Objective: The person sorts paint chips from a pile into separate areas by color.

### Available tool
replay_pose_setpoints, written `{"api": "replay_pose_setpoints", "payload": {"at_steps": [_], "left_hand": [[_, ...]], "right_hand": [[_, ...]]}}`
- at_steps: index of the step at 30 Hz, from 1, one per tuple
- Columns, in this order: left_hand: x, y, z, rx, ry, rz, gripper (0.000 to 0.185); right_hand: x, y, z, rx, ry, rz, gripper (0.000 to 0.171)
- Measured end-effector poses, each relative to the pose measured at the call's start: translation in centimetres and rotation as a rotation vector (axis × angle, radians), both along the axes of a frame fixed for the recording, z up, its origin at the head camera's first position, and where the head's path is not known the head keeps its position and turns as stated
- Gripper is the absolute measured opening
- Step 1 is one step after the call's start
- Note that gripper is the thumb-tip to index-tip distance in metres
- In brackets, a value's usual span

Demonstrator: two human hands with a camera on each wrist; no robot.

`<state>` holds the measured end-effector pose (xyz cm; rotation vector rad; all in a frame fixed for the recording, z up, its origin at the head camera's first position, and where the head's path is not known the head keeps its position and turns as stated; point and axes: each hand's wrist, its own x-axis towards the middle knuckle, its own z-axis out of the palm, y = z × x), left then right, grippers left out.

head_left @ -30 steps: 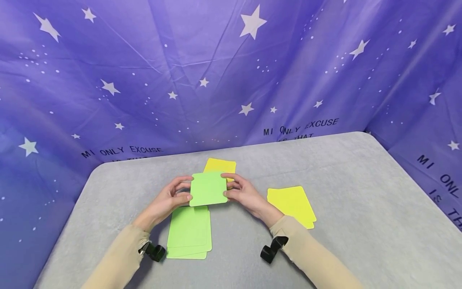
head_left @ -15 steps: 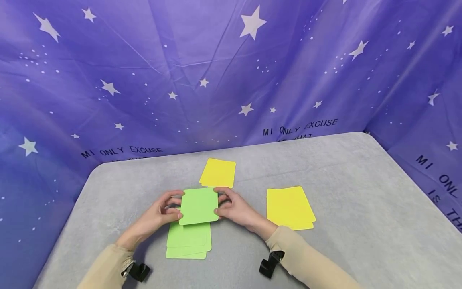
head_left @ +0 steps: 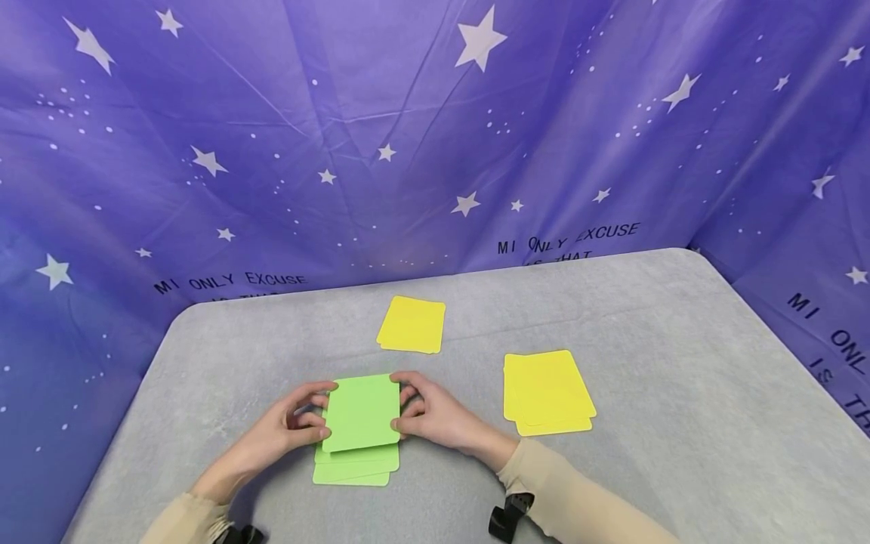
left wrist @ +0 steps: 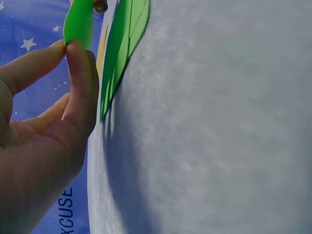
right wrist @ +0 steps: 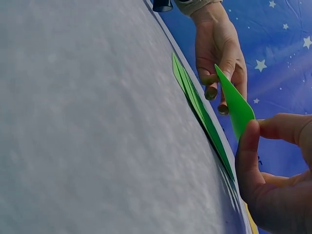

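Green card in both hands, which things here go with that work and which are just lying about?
In hand:
green card, pinched at its sides by the left hand and right hand
green pile beneath it

Lying about:
far yellow card
yellow pile on the right
grey table
starry purple cloth behind

A grey, felt-like counter [head_left: 646, 340] with rounded corners fills the foreground. Behind and on both sides hangs a creased purple backdrop cloth [head_left: 272, 113], scattered with white stars and dots, black lettering printed along its lower edge. Even, soft light.
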<state>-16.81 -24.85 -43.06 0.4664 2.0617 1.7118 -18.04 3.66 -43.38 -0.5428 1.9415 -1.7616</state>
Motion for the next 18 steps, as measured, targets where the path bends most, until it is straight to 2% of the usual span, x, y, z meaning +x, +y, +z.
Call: {"api": "replay_pose_setpoints", "payload": {"at_steps": [5,10,14,18], "left_hand": [[0.6,-0.7,-0.2,0.005,-0.016,-0.001,0.063],[1.0,-1.3,-0.4,0.0,0.036,-0.011,0.059],[1.3,-1.6,-0.4,-0.032,0.06,-0.001,0.056],[1.5,-1.9,-0.4,-0.033,0.052,-0.012,0.054]], "right_hand": [[0.6,-0.3,0.2,0.021,0.007,0.016,0.066],[1.1,-0.5,0.4,0.035,0.013,0.038,0.067],[1.3,-0.6,0.4,0.076,0.054,0.05,0.066],[1.3,-0.6,0.5,0.119,0.096,0.063,0.066]]}}
